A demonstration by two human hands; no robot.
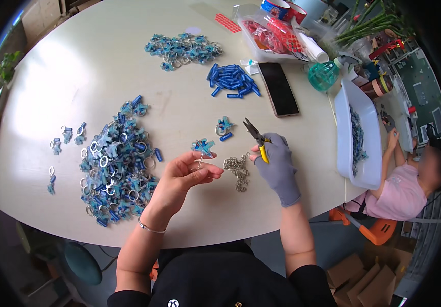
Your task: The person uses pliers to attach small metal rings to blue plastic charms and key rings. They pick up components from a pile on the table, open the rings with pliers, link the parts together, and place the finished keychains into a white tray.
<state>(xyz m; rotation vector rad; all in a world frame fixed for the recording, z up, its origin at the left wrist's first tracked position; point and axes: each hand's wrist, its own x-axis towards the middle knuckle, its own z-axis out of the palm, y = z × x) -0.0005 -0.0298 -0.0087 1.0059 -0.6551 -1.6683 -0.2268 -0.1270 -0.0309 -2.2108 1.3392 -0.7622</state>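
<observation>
Between the fingertips of my left hand (187,173) is a light-blue airplane-shaped keychain (203,147), with a short bit of chain dangling from it. My right hand (276,166), in a grey fingerless-tip glove, grips needle-nose pliers (259,139) with yellow-and-black handles; their jaws point up and left, slightly parted. A small heap of silver chain links (237,171) lies between my hands. Just beyond it rest another airplane keychain with a ring (224,125) and one blue tag (225,137). A big pile of keychains with rings and blue tags (115,163) spreads left of my left hand.
Farther off lie more airplane keychains (182,50), a pile of blue tags (233,80) and a phone (279,89). At right stand a white bin (341,110), a green spray bottle (324,75) and a box of red packets (254,48). Another person in pink (400,194) sits at right.
</observation>
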